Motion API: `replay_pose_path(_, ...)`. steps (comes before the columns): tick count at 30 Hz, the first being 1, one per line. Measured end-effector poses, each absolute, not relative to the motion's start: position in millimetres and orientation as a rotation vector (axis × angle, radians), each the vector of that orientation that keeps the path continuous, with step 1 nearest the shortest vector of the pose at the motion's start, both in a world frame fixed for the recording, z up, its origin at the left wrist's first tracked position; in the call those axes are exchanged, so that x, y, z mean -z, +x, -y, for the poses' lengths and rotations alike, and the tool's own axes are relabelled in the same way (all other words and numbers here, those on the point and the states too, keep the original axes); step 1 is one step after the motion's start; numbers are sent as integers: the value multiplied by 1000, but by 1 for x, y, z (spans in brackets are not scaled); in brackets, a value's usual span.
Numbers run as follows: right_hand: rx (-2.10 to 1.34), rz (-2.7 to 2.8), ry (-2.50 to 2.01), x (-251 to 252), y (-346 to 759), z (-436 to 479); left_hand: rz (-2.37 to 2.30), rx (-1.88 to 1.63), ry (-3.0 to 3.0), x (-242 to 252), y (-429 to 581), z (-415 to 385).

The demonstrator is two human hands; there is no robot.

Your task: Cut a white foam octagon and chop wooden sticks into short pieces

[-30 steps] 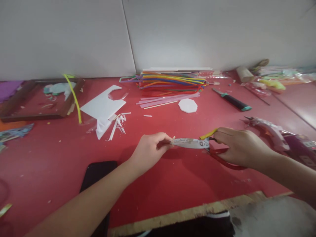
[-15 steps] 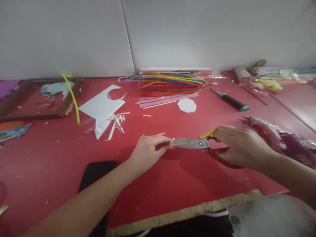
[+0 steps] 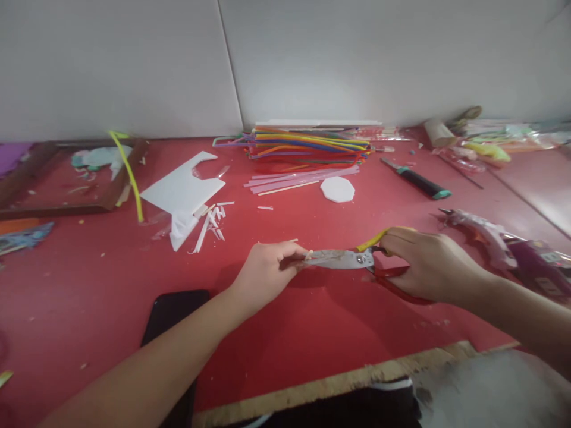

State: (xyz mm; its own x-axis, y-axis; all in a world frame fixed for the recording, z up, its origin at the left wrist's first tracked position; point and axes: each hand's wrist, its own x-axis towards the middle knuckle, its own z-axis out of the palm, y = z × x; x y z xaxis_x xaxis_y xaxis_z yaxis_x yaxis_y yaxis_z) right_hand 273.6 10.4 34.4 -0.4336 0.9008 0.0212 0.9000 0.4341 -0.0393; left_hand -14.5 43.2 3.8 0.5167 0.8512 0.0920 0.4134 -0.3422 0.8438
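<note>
Between thumb and fingers my left hand (image 3: 266,270) pinches a thin pale stick (image 3: 292,241); one end pokes out behind the hand, the other meets the blades. My right hand (image 3: 435,264) is wrapped round the red and yellow handles of a pair of scissors (image 3: 339,259). The scissors point left, and their blade tips touch the stick's end at my left fingertips. Under my left forearm lies a black phone (image 3: 176,312), partly covered. A white octagonal piece (image 3: 338,189) lies flat beyond the scissors.
Colourful pipe cleaners (image 3: 307,145) lie along the wall, with pink strips (image 3: 303,178) before them. A cut white sheet (image 3: 185,184) and scraps (image 3: 214,223) are at left. A utility knife (image 3: 422,181) and a glue gun (image 3: 486,238) lie right. A brown frame (image 3: 57,209) stands far left.
The scissors and my right hand have shifted slightly left, the blades reaching closer in against my left fingertips. My left hand keeps its pinch in nearly the same place.
</note>
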Motion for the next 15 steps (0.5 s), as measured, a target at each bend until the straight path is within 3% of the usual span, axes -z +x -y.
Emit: replay_pose_path(15,-90,2605,-1709,-35,267,-10,-1046,-673,1894,-1,-15,-44)
